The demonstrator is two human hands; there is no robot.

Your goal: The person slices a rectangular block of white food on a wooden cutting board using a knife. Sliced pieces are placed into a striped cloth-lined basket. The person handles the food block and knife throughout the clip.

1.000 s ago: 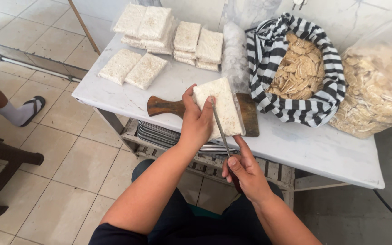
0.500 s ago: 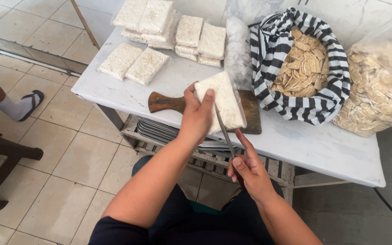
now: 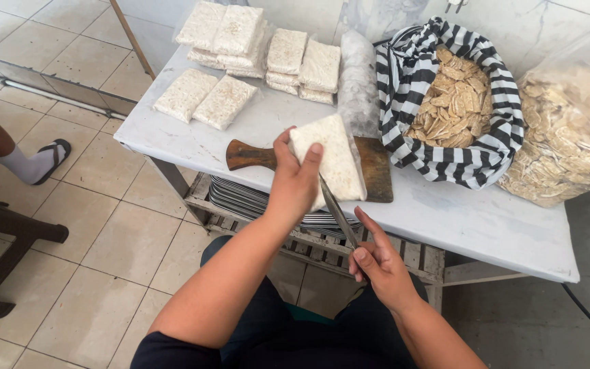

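A white table [image 3: 445, 219] is seen from above, with a tiled floor [image 3: 104, 219] around it. At the right end of the table, a big clear bag [image 3: 568, 130] full of pale chips is set, and just beside it a black-and-white striped bag [image 3: 445, 154] is filled with the same kind of chips. At the far left of the table, flat white blocks [image 3: 240, 31] wrapped in plastic are piled up, and two more [image 3: 203, 99] are laid flat near them. A brown wooden board [image 3: 375, 171] is laid at the front edge of the table.

A white block [image 3: 339, 160] is held up over the board, tilted, by the left hand [image 3: 296, 179]. The fingers are wrapped around its near end, with the thumb on top. The block's plastic may be partly open, but that is hard to tell.

A knife [image 3: 336, 212] is gripped by the right hand [image 3: 377, 263], with the fingers closed tight on the handle. The blade is pointed up at the bottom of the block, and it is touching it or very close.

At the far left, another person's leg in a sock and sandal [image 3: 35, 164] is seen on the floor.
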